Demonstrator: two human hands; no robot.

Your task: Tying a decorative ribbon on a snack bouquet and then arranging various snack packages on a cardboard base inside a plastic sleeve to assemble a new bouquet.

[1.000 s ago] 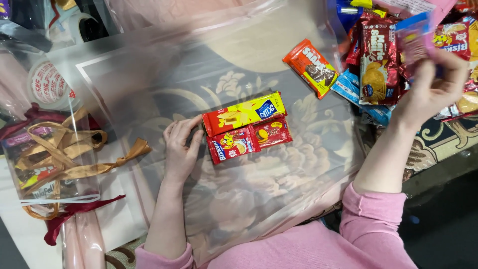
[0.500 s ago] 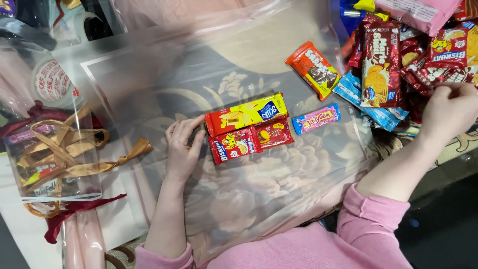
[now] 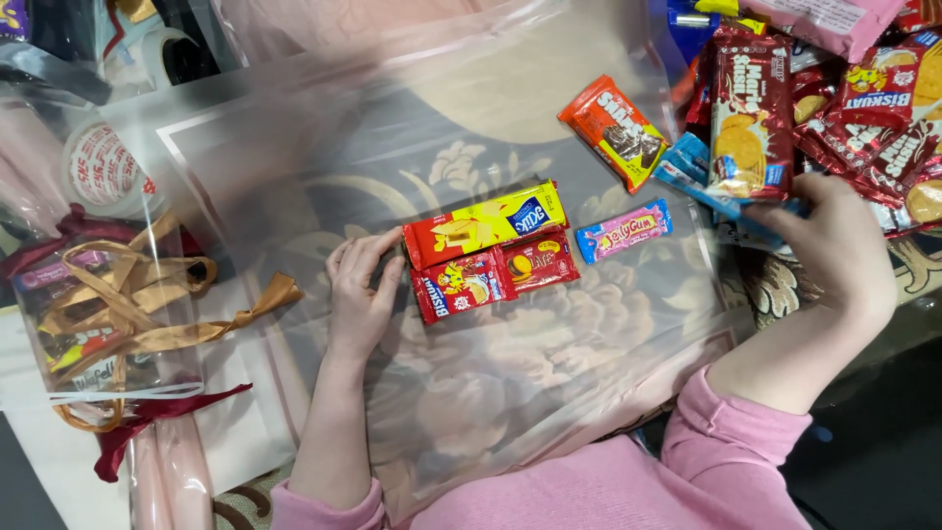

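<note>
**Snack packets laid out on clear wrap**

The left hand (image 3: 360, 294) rests flat, fingers spread, touching the left end of the yellow-and-red wafer packet (image 3: 488, 223) at the middle of the clear cellophane sheet (image 3: 294, 157). Two small red biscuit packets (image 3: 496, 275) lie just below it, a pink gum packet (image 3: 624, 230) beside them to the right. The right hand (image 3: 832, 245), fingers curled, grips a blue packet (image 3: 702, 186) at the pile of red biscuit packs (image 3: 863, 108) by the sheet's right edge. Four packets are placed; most remain piled.
</note>
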